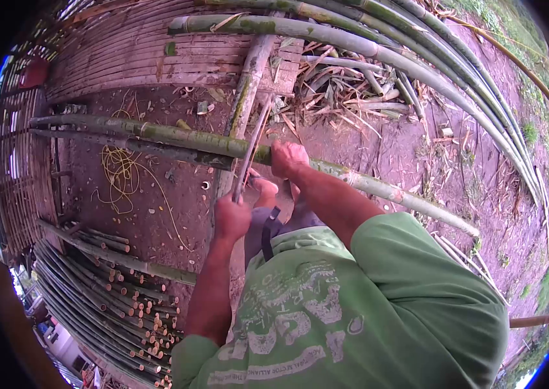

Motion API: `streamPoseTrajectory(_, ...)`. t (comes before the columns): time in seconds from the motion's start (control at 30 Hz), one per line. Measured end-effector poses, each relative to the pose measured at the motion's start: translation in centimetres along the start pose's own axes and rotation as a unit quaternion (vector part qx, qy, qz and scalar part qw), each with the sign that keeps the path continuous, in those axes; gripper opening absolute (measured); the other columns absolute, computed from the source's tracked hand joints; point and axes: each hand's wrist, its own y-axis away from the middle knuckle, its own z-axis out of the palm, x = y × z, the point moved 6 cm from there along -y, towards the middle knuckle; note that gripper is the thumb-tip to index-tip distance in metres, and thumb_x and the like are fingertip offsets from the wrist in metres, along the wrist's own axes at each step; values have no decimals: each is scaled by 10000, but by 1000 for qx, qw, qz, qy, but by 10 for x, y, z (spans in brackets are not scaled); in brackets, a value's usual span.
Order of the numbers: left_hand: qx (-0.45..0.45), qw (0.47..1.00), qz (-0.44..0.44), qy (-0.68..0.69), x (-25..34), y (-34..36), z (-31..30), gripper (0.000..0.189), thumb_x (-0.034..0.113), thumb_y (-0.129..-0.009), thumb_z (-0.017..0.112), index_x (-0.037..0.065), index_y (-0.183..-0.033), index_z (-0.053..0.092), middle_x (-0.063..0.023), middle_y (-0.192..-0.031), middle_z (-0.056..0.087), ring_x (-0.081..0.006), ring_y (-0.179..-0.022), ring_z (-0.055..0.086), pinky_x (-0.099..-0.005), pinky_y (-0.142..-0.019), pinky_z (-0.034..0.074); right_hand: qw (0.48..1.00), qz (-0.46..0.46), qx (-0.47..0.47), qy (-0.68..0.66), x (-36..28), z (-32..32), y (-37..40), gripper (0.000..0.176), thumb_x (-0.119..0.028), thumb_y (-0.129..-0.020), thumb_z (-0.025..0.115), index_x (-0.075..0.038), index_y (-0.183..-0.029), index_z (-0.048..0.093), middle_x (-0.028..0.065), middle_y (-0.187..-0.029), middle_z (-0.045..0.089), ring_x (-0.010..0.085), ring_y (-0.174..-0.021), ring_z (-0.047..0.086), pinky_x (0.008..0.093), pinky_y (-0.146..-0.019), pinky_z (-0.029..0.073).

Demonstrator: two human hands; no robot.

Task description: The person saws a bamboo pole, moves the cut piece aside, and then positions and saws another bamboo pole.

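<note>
My left hand (232,217) is closed around the near end of a long, narrow saw (251,148), which lies crosswise over a thick green bamboo pole (180,137). The saw's teeth are too small to make out. My right hand (288,159) grips the same pole just right of the saw. A weathered post (248,91) runs beneath the pole near the crossing. A second, darker pole (177,153) lies alongside on the left, its end close to the saw.
Long bamboo poles (352,43) curve across the upper right. Split scraps (346,84) are heaped below them. At upper left stands a slatted bamboo platform (138,55). Yellow cord (119,172) lies tangled on the dirt. Many cut poles (93,292) are stacked at lower left.
</note>
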Motion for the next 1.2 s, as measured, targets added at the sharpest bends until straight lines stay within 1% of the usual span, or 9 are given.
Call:
streamPoseTrajectory(0.07, 19, 1000, 6, -22, 4, -22, -5, 152, 53, -735, 549, -10, -853, 622, -90, -536, 467, -129, -490, 464, -349, -479, 383, 1000, -29, 3, -4, -14, -13, -14, 294, -96, -722, 619, -2, -998, 582, 222, -947, 656, 340, -922, 655, 417, -776, 529)
streamPoseTrajectory(0.13, -4, 998, -39, -48, 7, 31, -37, 126, 76, -742, 545, -30, -796, 583, -203, -587, 521, -324, -565, 596, -407, -552, 455, 999, -23, 21, -15, -19, -22, -18, 270, -106, -727, 612, -9, -978, 590, 209, -951, 659, 331, -927, 656, 420, -776, 528)
streamPoseTrajectory(0.27, -35, 993, -89, -73, -2, 90, -71, 140, 90, -757, 555, -35, -814, 585, -212, -599, 533, -338, -554, 582, -402, -538, 451, 1000, -13, -3, -24, -17, -5, -16, 292, -124, -738, 620, -29, -1012, 595, 178, -986, 662, 309, -958, 649, 401, -796, 525)
streamPoseTrajectory(0.37, -25, 996, -57, -66, -4, 19, -31, 156, 79, -753, 552, -34, -849, 600, -202, -589, 526, -335, -552, 582, -393, -543, 455, 1000, 9, -3, -16, -22, -4, -8, 325, -115, -743, 635, -43, -1058, 600, 154, -1045, 656, 281, -1004, 639, 362, -826, 520)
streamPoseTrajectory(0.43, 45, 999, 9, -10, 10, -21, -15, 115, 73, -739, 555, -3, -661, 519, -122, -501, 454, -183, -472, 503, -393, -481, 396, 1000, 8, -23, 0, -20, -7, -9, 323, -112, -738, 636, -43, -1052, 598, 156, -1051, 653, 280, -1008, 637, 358, -827, 519)
streamPoseTrajectory(0.53, -9, 999, -3, -31, 9, 34, -44, 96, 64, -752, 536, -28, -764, 560, -199, -577, 515, -313, -534, 580, -416, -528, 437, 1000, 6, -14, 5, -26, -4, -9, 312, -110, -728, 641, -44, -1032, 608, 156, -1049, 654, 278, -1002, 639, 355, -824, 520)
streamPoseTrajectory(0.63, -32, 997, -43, -61, -10, 83, -75, 95, 63, -750, 528, -19, -703, 517, -184, -547, 491, -299, -495, 559, -422, -502, 418, 999, 21, -22, -16, -26, 9, -6, 309, -112, -717, 647, -47, -1018, 623, 155, -1035, 659, 275, -991, 644, 357, -822, 521)
streamPoseTrajectory(1.1, -67, 995, -62, -50, -13, 84, -72, 137, 84, -777, 546, -51, -755, 546, -282, -694, 575, -440, -736, 606, -486, -634, 458, 1000, 17, -19, 12, -30, 15, -8, 269, -148, -701, 630, -60, -955, 649, 191, -945, 667, 327, -922, 658, 412, -796, 529)
streamPoseTrajectory(1.2, -42, 999, -12, -25, -15, 19, -36, 132, 78, -759, 553, -51, -782, 566, -265, -688, 587, -434, -713, 608, -478, -627, 465, 999, 32, -7, 5, -27, 13, -5, 273, -127, -693, 634, -64, -958, 662, 180, -954, 670, 315, -930, 659, 395, -800, 532)
